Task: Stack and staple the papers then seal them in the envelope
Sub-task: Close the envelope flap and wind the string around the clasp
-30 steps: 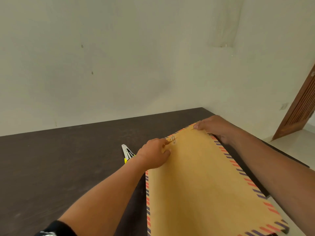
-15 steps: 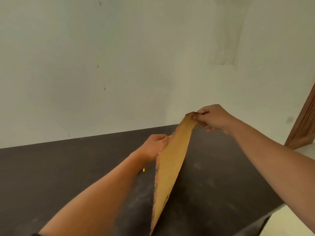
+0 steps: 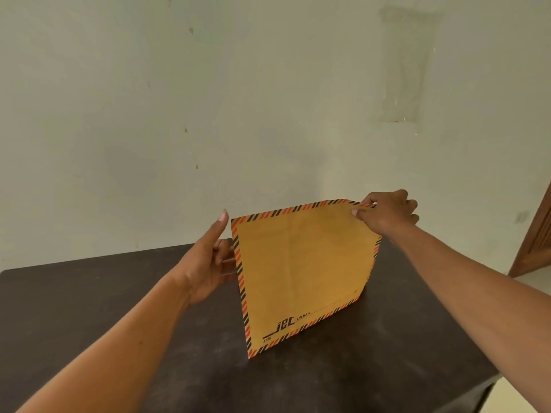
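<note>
While upright, envelope point(image 3: 301, 272) in right hand point(image 3: 387, 214)

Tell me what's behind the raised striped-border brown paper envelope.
The left hand reaches fingers behind the brown paper envelope at its left edge; everything else there is covered.

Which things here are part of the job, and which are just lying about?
Job: envelope, pinched at a top corner by the right hand; left hand touching its left edge.
Just there: table, wall, door.
</note>
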